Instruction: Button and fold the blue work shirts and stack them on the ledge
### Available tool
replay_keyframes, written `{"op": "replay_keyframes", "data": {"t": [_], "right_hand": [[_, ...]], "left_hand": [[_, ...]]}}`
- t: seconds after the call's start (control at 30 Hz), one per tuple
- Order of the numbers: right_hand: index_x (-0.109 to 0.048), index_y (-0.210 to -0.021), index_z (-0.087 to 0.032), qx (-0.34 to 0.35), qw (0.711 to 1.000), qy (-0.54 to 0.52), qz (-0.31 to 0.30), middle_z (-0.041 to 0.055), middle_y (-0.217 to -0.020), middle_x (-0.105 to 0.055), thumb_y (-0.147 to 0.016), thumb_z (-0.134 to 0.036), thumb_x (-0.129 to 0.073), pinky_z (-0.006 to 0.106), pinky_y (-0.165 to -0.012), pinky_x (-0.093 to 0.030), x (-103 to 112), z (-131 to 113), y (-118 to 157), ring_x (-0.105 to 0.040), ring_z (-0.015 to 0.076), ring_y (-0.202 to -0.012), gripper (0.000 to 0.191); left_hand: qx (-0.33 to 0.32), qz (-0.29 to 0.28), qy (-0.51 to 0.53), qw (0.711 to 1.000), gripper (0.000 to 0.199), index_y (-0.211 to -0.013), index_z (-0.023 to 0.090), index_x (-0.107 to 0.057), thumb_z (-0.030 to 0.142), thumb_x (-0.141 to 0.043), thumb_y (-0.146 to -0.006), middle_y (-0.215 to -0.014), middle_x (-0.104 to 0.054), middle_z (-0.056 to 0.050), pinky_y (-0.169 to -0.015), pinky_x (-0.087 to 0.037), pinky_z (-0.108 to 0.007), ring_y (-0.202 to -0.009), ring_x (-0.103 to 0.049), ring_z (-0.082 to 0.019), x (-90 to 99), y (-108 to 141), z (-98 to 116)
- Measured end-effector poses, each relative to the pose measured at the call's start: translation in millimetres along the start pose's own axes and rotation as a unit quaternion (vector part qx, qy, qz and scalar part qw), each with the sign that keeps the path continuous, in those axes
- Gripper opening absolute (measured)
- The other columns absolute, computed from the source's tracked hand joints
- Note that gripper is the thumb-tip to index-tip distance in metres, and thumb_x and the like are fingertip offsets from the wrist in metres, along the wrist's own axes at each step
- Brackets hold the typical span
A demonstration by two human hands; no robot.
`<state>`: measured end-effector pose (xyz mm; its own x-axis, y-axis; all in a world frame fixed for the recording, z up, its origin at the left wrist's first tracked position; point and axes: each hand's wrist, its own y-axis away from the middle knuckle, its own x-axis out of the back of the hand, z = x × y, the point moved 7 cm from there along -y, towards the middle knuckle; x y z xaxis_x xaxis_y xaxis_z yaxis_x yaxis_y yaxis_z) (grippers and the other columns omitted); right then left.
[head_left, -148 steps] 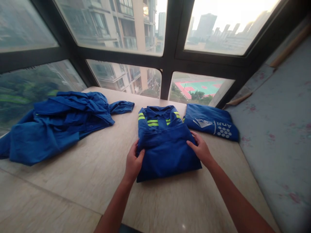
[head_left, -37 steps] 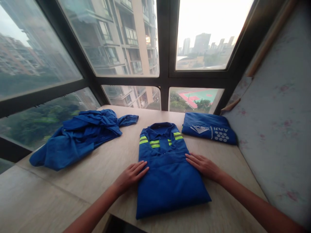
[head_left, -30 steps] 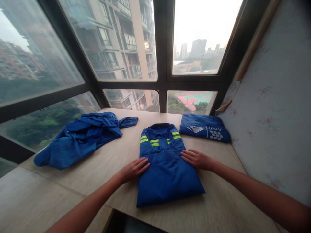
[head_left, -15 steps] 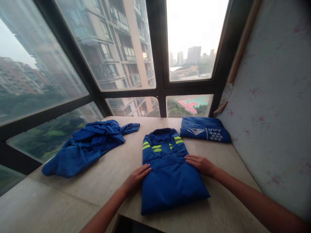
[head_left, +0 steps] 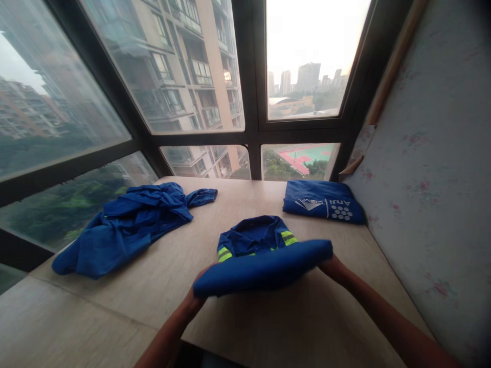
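A blue work jacket (head_left: 264, 271) with yellow-green reflective bands is in front of me, its collar lying on the wooden surface. Its folded lower part is raised and tilted up toward the collar. My left hand (head_left: 201, 278) grips the near left side of this fold; the fingers are mostly hidden behind the cloth. At the right end, my right hand (head_left: 332, 266) is closed on the fold, fingers also hidden under the fabric.
A crumpled blue garment (head_left: 134, 225) lies at the left by the window. At the back right, a flat folded blue garment (head_left: 322, 202) with white print rests near the flowered wall (head_left: 433, 214). Dark window frames (head_left: 251, 92) border the far side of the wooden surface (head_left: 126, 306).
My hands went from lying on the jacket's sides to gripping its lower part. That part has risen off the surface and tipped toward the collar.
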<state>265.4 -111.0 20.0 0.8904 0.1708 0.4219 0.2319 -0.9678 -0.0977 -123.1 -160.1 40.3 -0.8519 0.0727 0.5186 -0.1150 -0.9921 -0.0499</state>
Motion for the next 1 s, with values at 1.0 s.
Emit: {"op": "replay_keyframes", "data": {"t": [1.0], "right_hand": [[-0.056, -0.132, -0.017, 0.074, 0.915, 0.312, 0.247, 0.0167, -0.124, -0.062, -0.094, -0.043, -0.044, 0.048, -0.095, -0.048, -14.2, -22.1, -35.9, -0.058, 0.0318, -0.114, 0.047]], "left_hand": [[-0.011, 0.230, -0.274, 0.934, 0.048, -0.138, 0.013, -0.048, 0.029, -0.046, -0.093, -0.133, -0.054, -0.020, -0.097, -0.048, -0.050, -0.120, -0.055, -0.032, -22.2, -35.6, 25.8]]}}
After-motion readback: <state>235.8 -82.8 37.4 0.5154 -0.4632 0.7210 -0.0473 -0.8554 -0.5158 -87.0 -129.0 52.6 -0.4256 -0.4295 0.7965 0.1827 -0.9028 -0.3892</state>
